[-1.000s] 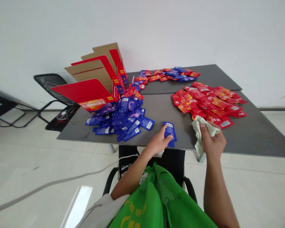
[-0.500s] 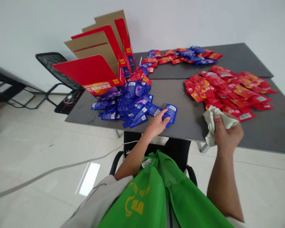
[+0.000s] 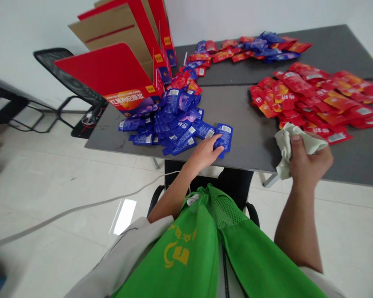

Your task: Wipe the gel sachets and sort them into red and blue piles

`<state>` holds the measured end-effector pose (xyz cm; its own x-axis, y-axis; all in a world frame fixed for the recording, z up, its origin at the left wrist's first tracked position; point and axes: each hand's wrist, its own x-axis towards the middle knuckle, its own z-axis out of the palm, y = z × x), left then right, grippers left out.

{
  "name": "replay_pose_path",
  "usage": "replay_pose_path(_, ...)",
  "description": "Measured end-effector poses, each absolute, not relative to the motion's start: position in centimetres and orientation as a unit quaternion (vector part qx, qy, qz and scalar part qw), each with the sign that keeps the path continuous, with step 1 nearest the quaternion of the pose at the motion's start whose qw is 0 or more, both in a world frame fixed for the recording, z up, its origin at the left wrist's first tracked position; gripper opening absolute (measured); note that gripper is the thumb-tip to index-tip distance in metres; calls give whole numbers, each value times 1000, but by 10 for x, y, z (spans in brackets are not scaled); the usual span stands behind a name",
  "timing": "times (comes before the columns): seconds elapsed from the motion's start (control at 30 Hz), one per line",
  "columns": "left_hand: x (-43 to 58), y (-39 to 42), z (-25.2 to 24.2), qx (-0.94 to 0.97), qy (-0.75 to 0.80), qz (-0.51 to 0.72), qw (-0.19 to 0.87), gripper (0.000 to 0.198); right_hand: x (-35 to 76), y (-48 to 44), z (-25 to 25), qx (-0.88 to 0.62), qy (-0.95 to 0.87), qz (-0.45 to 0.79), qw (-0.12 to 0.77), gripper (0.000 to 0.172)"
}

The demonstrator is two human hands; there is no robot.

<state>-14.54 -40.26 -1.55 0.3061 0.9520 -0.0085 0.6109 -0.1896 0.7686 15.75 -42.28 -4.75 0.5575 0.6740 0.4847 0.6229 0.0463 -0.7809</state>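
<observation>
My left hand [image 3: 204, 154] rests at the near edge of the table, its thumb and index finger apart on the left side of a flat blue sachet [image 3: 225, 133]. Just left of it spreads a heap of similar blue sachets [image 3: 174, 124], some overlapping. A crumpled pale cloth [image 3: 285, 145] is gripped in my right hand [image 3: 311, 161], thumb on top and fingers wrapped around it. That hand is over the table's front edge, right below a pile of red sachets [image 3: 317, 99].
Open red cardboard boxes [image 3: 108, 70] stand at the table's left end. Mixed red and blue sachets [image 3: 251, 47] lie along the back of the grey table [image 3: 236, 103]. A black chair [image 3: 59, 74] stands at left; a pale cable [image 3: 81, 207] crosses below.
The camera view has tilted, so the table and boxes appear higher. Both hands stay near the same things: left fingers on the blue sachet, right hand gripping the cloth.
</observation>
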Motion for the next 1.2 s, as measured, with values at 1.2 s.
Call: replay_pose_path(1.2,-150,-482,-63,872,422,242,57,45,122,-406,10,-576,-654,83,484,43)
